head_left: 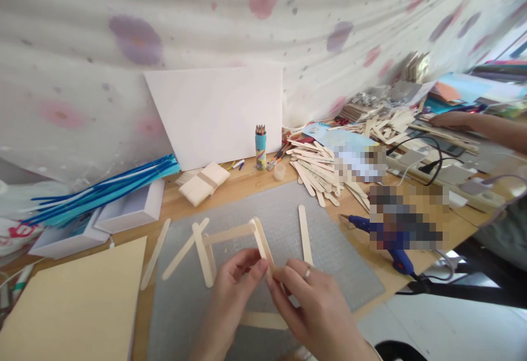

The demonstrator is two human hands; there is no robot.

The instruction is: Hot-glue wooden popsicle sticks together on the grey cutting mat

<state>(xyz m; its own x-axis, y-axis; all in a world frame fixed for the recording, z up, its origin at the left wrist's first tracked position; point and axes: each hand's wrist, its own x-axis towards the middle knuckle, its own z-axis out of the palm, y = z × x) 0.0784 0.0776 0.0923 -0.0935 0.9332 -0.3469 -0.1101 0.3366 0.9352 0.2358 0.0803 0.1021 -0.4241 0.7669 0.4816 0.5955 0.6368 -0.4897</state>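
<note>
My left hand [241,276] pinches the right-hand side of a small frame of wooden craft sticks [228,233] over the grey cutting mat [263,202]. My right hand [307,289], with a ring on one finger, grips the near end of that same side, where two sticks lie together. At its left the frame has more upright sticks joined by a crosspiece. Loose craft sticks lie around it: a slanted stick [181,254] on the left, a single stick [305,235] to the right, and another stick [263,320] partly under my hands.
A blue glue gun [395,251] lies to the right, partly blurred out. Beyond the mat are a bundle of sticks [205,184], a pencil tube [261,150] and a stick pile [317,169]. Cream boards [78,300] lie left. Another person's hand [448,120] rests far right.
</note>
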